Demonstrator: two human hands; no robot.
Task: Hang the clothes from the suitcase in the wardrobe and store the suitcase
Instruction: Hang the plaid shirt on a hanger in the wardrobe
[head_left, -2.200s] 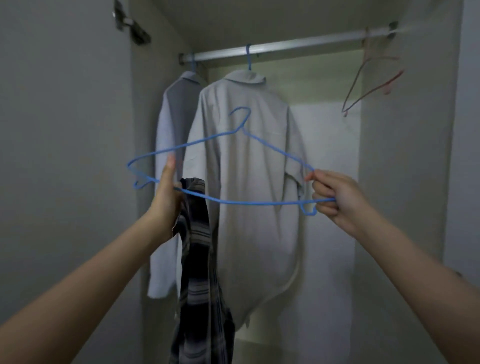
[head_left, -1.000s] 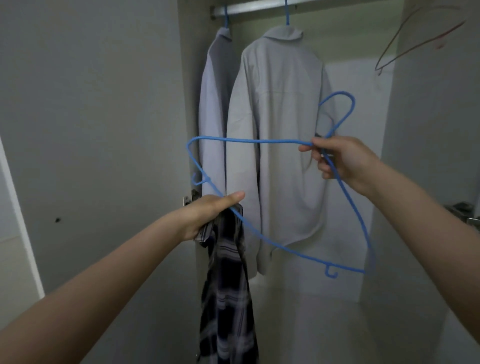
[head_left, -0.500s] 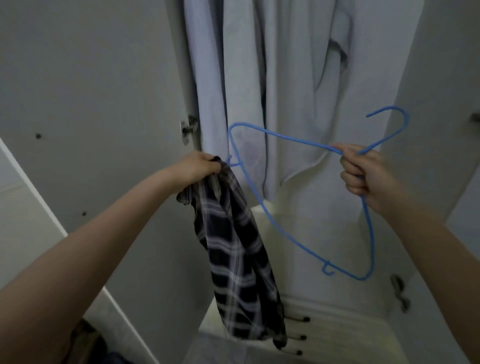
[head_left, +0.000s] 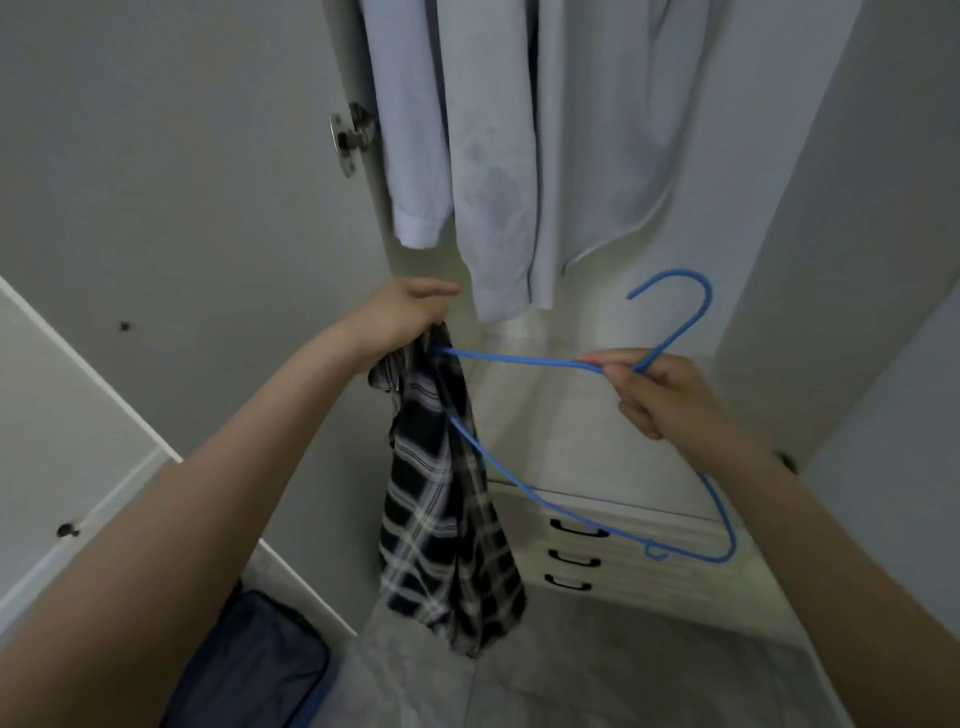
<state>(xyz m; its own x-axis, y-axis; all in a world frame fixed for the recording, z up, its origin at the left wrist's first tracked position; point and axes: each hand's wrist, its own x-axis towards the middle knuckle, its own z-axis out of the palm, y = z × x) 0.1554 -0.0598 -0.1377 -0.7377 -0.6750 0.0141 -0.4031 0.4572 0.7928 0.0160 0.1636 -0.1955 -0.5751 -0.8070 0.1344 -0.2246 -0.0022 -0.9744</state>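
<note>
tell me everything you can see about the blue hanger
The blue hanger is a thin blue frame, perhaps coated wire, with an open hook at upper right and a small notch curl near its lower corner. It is held tilted in front of the open wardrobe. The right hand grips it below the hook; its far end meets the plaid shirt bunched in the left hand.

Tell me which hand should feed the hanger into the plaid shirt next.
Probably the right hand: it grips the blue hanger at its neck and can steer it. The left hand holds up the plaid shirt, where the hanger's end already meets the cloth.
</note>
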